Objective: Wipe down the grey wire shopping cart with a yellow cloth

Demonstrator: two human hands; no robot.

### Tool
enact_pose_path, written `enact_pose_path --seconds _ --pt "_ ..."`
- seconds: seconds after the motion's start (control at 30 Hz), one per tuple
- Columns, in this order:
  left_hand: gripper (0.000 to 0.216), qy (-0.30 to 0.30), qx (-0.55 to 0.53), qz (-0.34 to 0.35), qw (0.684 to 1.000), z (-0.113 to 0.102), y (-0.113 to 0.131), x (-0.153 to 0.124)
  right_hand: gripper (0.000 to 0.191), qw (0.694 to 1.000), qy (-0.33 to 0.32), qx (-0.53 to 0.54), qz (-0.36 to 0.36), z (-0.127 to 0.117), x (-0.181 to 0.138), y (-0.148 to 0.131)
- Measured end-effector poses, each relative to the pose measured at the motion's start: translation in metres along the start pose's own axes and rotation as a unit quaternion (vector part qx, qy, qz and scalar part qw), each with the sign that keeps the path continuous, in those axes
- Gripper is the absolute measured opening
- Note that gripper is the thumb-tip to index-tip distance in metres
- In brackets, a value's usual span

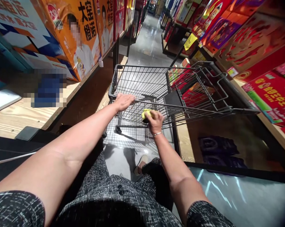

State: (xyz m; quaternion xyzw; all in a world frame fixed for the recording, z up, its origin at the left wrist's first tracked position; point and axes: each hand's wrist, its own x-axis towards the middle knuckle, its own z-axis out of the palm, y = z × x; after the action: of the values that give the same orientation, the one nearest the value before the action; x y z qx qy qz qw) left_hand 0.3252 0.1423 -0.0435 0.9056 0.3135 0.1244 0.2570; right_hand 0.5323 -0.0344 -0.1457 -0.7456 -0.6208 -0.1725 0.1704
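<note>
Hands at the shopping cart [173, 101]!
Your left hand [124, 102] lies on the edge, clasp unclear; your right hand [156, 121] clutches a yellow-and-dark item [146, 113] close by.

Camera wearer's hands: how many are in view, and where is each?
2: the left hand rests on the shopping cart; the right hand holds a yellow item by the cart's near side.

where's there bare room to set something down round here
Bare wood shows on the left shelf, between the white object and front edge. Open floor lies beyond the cart, with shelving either side. The right shelf is crowded with boxes.
</note>
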Motion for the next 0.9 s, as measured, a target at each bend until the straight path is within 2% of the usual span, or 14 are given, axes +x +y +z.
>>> enact_pose_path --seconds 0.07,0.13,0.17,0.23,0.27,0.33,0.5,0.57,0.6,0.67,0.73,0.9 --pt "0.055 0.007 0.001 0.003 1.0 -0.002 -0.006 0.001 0.032 0.99 0.126 -0.004 0.055 -0.033 0.013 0.031" --pt "0.05 0.016 0.003 0.005 1.0 -0.003 -0.01 0.001 0.036 0.969 0.221 -0.018 0.109 -0.061 0.025 0.057" --pt "0.048 0.02 0.004 0.003 1.0 -0.003 -0.011 0.0 0.039 0.96 0.242 -0.028 0.138 -0.072 0.031 0.066" --pt "0.045 0.023 0.006 -0.004 1.0 -0.005 -0.012 -0.001 0.043 0.954 0.23 -0.043 0.188 -0.083 0.042 0.067" --pt "0.045 0.023 0.005 -0.007 1.0 -0.005 -0.012 -0.002 0.044 0.957 0.205 -0.046 0.202 -0.084 0.048 0.058" --pt "0.047 0.023 0.001 -0.011 1.0 -0.007 -0.013 -0.003 0.042 0.969 0.147 -0.039 0.195 -0.078 0.059 0.024" --pt "0.057 0.03 -0.014 -0.007 0.999 -0.01 -0.02 -0.006 0.046 0.998 0.034 -0.001 0.06 -0.054 0.078 -0.094" --pt "0.063 0.038 -0.007 -0.018 0.999 -0.011 -0.023 -0.007 0.045 1.0 0.01 0.009 -0.002 -0.048 0.08 -0.12" --pt "0.066 0.04 -0.005 -0.025 0.999 -0.012 -0.025 -0.008 0.043 0.999 0.002 0.011 -0.031 -0.047 0.079 -0.125" --pt "0.069 0.031 -0.015 -0.027 0.999 -0.014 -0.028 -0.008 0.039 0.997 -0.003 0.004 -0.075 -0.048 0.072 -0.117" --pt "0.07 0.018 -0.034 -0.018 0.999 -0.017 -0.03 -0.009 0.035 0.997 0.009 -0.012 -0.081 -0.053 0.057 -0.091" --pt "0.061 0.0 -0.028 -0.004 1.0 -0.024 -0.036 -0.008 0.036 0.992 0.111 -0.048 0.044 -0.088 -0.004 0.019"
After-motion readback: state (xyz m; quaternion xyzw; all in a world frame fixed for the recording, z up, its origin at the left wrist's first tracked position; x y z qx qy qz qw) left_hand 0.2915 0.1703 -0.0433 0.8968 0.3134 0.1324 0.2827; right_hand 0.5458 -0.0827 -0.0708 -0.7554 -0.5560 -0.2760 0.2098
